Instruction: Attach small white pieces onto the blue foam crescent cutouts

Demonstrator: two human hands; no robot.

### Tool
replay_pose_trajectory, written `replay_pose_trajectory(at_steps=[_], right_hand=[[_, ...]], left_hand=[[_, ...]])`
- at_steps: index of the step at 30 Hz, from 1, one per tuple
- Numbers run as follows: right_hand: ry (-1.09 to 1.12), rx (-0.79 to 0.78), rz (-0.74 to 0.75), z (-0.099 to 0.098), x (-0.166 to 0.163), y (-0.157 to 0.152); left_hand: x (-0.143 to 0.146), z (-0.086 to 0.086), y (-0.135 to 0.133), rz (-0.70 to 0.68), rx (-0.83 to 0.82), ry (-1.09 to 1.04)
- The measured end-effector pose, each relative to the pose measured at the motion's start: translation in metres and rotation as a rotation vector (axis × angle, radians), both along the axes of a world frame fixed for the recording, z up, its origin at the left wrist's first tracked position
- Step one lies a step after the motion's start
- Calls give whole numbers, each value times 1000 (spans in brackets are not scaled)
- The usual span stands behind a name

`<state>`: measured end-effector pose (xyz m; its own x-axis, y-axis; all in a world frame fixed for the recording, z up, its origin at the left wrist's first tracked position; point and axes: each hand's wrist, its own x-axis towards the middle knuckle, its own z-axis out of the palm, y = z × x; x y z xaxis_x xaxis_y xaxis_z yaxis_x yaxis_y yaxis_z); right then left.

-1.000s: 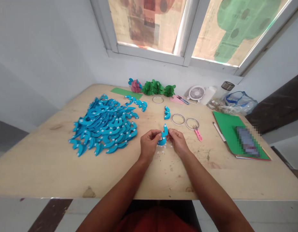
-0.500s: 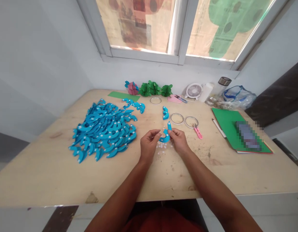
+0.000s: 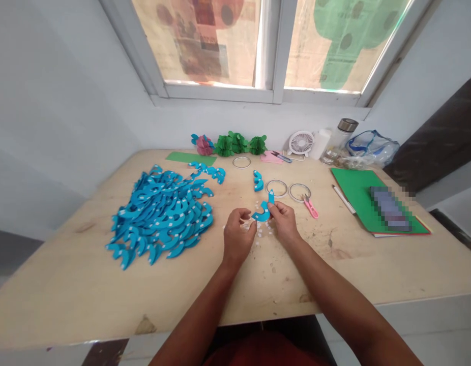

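A curved blue paper cutout (image 3: pixel 263 214) with small white squares on it is pinched in my right hand (image 3: pixel 283 219). My left hand (image 3: pixel 239 231) is just left of the cutout, thumb and fingers apart, with nothing visible between them. Small white paper bits (image 3: pixel 259 231) lie scattered on the table below the cutout. Another blue cutout (image 3: pixel 258 181) rests on the table beyond my hands. To the left spreads a large heap of similar blue cutouts (image 3: pixel 163 213), many bearing white squares.
Rolls of tape (image 3: pixel 276 188) and pink-handled snips (image 3: pixel 311 207) lie beyond my right hand. Green paper (image 3: pixel 357 185) with a blurred phone (image 3: pixel 391 208) is at the right. Along the wall stand paper decorations (image 3: pixel 238 143), a small fan (image 3: pixel 301 144) and a bottle (image 3: pixel 340 140).
My left thumb and fingers have let go of the cutout's left end and spread apart. My right hand still holds the cutout. The camera view has shifted slightly.
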<state>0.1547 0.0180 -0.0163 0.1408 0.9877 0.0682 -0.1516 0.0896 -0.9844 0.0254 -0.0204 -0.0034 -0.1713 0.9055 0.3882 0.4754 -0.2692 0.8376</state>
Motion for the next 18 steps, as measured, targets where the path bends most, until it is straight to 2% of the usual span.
replay_pose_trajectory(at_steps=[5, 9, 18], right_hand=[[-33, 19, -56, 6, -1, -2], [-85, 37, -53, 8, 0, -4], [-146, 61, -24, 4, -1, -5]], left_hand=[[1, -2, -1, -7, 18, 58], [1, -2, 1, -34, -44, 10], [0, -6, 6, -122, -332, -409]])
